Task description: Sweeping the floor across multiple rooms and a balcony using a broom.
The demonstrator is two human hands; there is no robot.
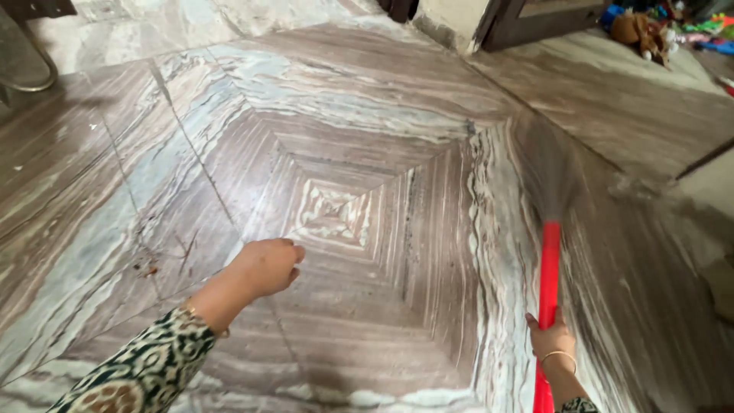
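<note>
the right hand [552, 336] sits at the lower right of the frame, its fingers wrapped around the red handle of a broom [548, 268]. the handle runs nearly straight up from the bottom edge, and above the red part the dark, wispy bristles fan out against the floor [367, 115] toward the upper right, blurred so their tips are hard to make out. a thin gold bangle [559, 356] circles the right wrist just below the hand.

the left hand [267, 266] hangs over the floor at centre left, loosely curled with the fingers drawn in toward the palm, holding nothing and touching nothing. its forearm comes in from the lower left corner, covered by a patterned sleeve [145, 371] in black, cream and brown. the two hands are well apart, with bare floor between them.

the floor is polished stone slabs, veined in brown, grey and white, with the veins meeting in a nested diamond figure near the middle of the frame. a small dark smudge [145, 268] lies on the floor left of the left hand. a dark wooden door frame [520, 27] stands at the top, and beyond it in the upper right corner lie some soft toys [646, 30] and bright bits, too small to tell apart
</note>
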